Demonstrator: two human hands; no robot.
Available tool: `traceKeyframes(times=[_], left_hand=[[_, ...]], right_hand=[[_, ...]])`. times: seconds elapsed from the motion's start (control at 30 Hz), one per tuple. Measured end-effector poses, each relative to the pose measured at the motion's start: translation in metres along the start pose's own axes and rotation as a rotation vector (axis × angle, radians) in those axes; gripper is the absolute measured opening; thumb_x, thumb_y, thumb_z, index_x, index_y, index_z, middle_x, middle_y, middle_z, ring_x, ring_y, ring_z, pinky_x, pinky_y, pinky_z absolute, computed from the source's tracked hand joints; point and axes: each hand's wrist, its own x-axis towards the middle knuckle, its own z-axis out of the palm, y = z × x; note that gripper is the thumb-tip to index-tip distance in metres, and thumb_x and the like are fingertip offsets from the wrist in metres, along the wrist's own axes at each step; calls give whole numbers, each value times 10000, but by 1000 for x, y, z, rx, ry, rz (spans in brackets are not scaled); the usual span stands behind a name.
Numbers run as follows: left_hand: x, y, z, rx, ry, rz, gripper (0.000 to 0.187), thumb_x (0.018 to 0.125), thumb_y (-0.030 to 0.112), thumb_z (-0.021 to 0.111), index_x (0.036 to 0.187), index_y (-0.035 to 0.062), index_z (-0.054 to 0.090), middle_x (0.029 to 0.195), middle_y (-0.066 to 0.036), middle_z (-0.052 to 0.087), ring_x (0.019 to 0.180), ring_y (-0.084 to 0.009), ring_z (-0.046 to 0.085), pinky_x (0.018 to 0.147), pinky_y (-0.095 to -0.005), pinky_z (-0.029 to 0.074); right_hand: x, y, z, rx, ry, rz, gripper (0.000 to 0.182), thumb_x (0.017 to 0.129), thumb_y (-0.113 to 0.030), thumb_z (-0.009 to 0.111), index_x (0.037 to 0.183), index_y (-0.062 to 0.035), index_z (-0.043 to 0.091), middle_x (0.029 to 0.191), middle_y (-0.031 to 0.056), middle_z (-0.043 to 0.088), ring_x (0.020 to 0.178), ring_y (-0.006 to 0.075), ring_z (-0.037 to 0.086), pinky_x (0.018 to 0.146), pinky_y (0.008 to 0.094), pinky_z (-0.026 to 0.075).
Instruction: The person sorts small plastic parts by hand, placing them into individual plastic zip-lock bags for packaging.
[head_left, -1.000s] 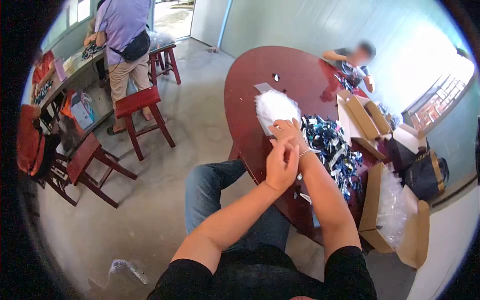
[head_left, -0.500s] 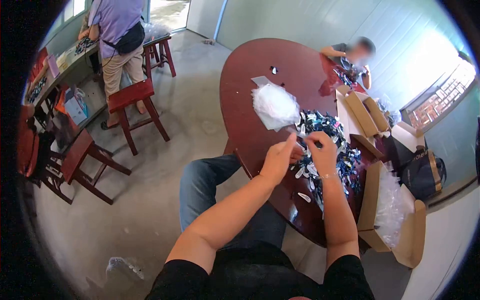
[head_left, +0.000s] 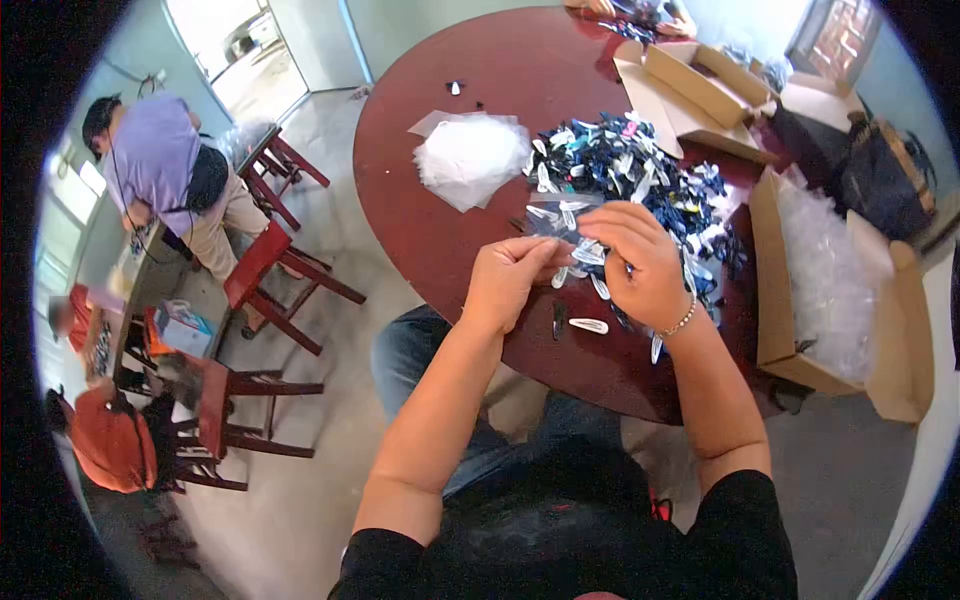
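Note:
My left hand [head_left: 505, 282] pinches the edge of a clear plastic bag [head_left: 547, 220] between thumb and fingertips, over the near part of the table. Close beside it, my right hand [head_left: 645, 265] has its fingers curled over the bag's right side, with silvery snap hair clips [head_left: 588, 253] showing just under the fingertips. What this hand holds is hidden by its fingers. Beyond both hands spreads a heap of black, white and coloured snap hair clips [head_left: 600, 160]. A white clip [head_left: 589, 325] and a dark clip [head_left: 558, 320] lie apart, nearer me.
A stack of clear bags [head_left: 470, 155] lies left of the heap on the red table [head_left: 400, 200]. An open carton [head_left: 775, 270] with clear plastic stands at right, another carton [head_left: 710, 85] behind. A person sits across; other people work at left near red stools [head_left: 258, 262].
My view has tilted down and turned, so the table sits higher in it. My right hand's fingers have gone from a pinch to curling over the bag; my left still grips it.

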Motion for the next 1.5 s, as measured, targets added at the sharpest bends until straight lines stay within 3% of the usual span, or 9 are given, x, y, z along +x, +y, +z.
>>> traceKeyframes(times=[0.23, 0.37, 0.5, 0.67, 0.77, 1.0, 1.27, 1.33, 1.5], left_hand=[[-2, -2, 3, 71, 55, 54, 168, 910, 115, 622, 952, -23, 710, 880, -79, 712, 761, -117, 635, 700, -253, 504], [-6, 0, 5, 178, 60, 112, 146, 893, 105, 644, 945, -4, 727, 819, -31, 700, 676, -61, 563, 621, -219, 453], [-8, 4, 5, 306, 72, 130, 123, 863, 59, 662, 934, -21, 723, 850, -33, 700, 746, -78, 606, 697, -229, 483], [-8, 2, 5, 387, -19, 191, 123, 856, 62, 665, 942, -6, 722, 879, -23, 701, 788, -79, 607, 717, -241, 483], [-13, 10, 9, 484, -129, 310, 140, 860, 46, 656, 979, -10, 704, 928, -54, 707, 834, -99, 624, 768, -263, 497], [-9, 1, 9, 453, -152, 325, 206, 927, 50, 571, 1098, -9, 669, 983, -78, 714, 870, -91, 627, 789, -251, 500], [-5, -3, 4, 442, -118, 237, 213, 939, 72, 565, 1110, -3, 667, 1004, -50, 710, 908, -84, 612, 817, -258, 491], [-5, -4, 4, 467, -133, 320, 213, 931, 97, 578, 1093, -5, 671, 895, -54, 720, 776, -58, 592, 710, -244, 488], [-5, -5, 2, 511, -99, 348, 216, 899, 97, 611, 1080, -3, 675, 890, -100, 714, 779, -100, 620, 740, -254, 494]], right_hand=[[-2, -7, 4, -55, 54, 28, 282, 768, 85, 579, 1033, 8, 640, 1062, 140, 659, 969, 309, 628, 818, 376, 517], [-3, -11, 5, -122, -8, 65, 355, 798, 4, 630, 1151, -27, 605, 1112, 133, 646, 998, 314, 616, 926, 438, 459], [-9, -13, 10, -165, -128, 153, 405, 810, -58, 657, 1207, -66, 581, 1091, 115, 654, 1003, 298, 611, 1023, 502, 366], [-5, -14, 8, -29, -135, 210, 201, 808, -61, 664, 1006, -51, 628, 866, 86, 628, 855, 283, 597, 913, 438, 418], [-1, -15, 5, -36, -41, 141, 64, 820, -74, 645, 879, -59, 625, 864, 86, 626, 829, 288, 606, 911, 458, 411], [7, -37, -10, -156, -141, 192, 59, 834, -88, 648, 892, -80, 639, 845, 64, 675, 803, 259, 639, 1004, 531, 363], [5, -31, -15, -61, -180, 163, 48, 833, -76, 661, 876, -71, 680, 862, 91, 696, 834, 259, 659, 1008, 501, 379], [4, -31, -16, -68, -202, 182, 48, 838, -82, 659, 878, -72, 682, 872, 96, 699, 841, 260, 663, 1000, 506, 387], [2, -31, -16, -184, -263, 151, 80, 870, -118, 629, 915, -79, 683, 887, 80, 704, 861, 262, 659, 1042, 537, 335]])
